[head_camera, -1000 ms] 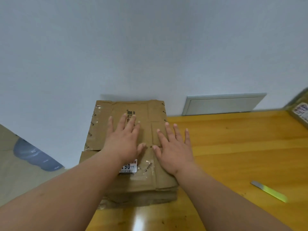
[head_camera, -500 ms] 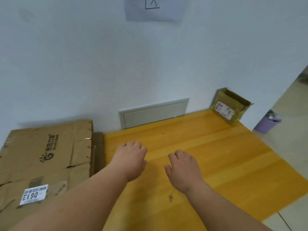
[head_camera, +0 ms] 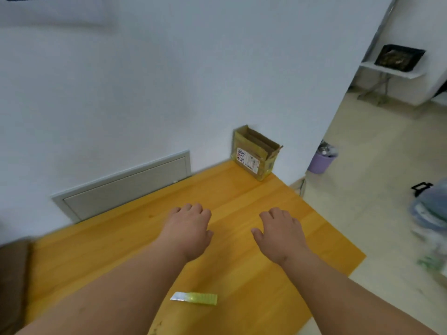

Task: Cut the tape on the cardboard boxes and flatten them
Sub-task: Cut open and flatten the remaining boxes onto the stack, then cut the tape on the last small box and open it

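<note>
A small open cardboard box (head_camera: 255, 153) with a printed label stands against the wall at the far right corner of the orange wooden table (head_camera: 242, 189). A yellow-green utility knife (head_camera: 196, 298) with its blade out lies on the table near me, between my forearms. My left hand (head_camera: 187, 228) and my right hand (head_camera: 280, 232) hover over the middle of the table with loosely curled fingers, holding nothing. A blurred brown edge of the flattened cardboard (head_camera: 12, 281) shows at the far left.
A grey panel (head_camera: 123, 187) is set low in the white wall behind the table. Right of the table the floor holds a purple bin (head_camera: 321, 160) and blurred bags (head_camera: 430, 221). A white shelf with a dark tray (head_camera: 399, 59) stands farther off.
Both hands left the flattened cardboard and moved right over bare table. My view swung right, so the flattened stack slid to the left edge and the small box came closer to centre.
</note>
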A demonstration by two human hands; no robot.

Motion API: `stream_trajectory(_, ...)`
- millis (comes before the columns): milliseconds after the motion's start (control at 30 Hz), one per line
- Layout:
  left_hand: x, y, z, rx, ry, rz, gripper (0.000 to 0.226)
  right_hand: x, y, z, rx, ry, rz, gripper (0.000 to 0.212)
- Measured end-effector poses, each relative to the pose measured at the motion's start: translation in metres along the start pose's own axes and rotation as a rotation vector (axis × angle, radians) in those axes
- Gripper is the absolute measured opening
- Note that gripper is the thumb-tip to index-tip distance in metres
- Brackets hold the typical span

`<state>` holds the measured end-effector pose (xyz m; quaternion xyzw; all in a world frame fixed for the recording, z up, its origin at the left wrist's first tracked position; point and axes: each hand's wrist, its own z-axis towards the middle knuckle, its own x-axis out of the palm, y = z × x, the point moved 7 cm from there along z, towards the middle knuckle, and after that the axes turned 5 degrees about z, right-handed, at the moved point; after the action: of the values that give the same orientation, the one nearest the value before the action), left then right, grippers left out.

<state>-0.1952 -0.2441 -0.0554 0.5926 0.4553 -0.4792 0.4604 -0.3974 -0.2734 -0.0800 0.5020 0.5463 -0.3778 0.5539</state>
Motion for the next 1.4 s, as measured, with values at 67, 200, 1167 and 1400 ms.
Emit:
stream_trajectory(67,0.0,-0.009,0.022,0.02,0.008,0.007,0.039,0.0,-0.015,0.012,0.011,-0.006,0.005,0.049)
stream_trajectory(200,0.003,-0.021,0.065,0.025,0.033,0.031,0.039,0.007,-0.041,0.047,-0.011,0.018,0.014,0.05)
stream_trajectory(1167,-0.008,-0.087,0.321,-0.154,-0.01,0.253,0.093,-0.01,-0.141,0.315,-0.229,-0.094,0.142,0.032)
stream_trajectory(1400,-0.01,-0.096,0.319,-0.124,-0.039,0.241,0.078,-0.016,-0.137,0.296,-0.281,-0.104,0.246,0.019)
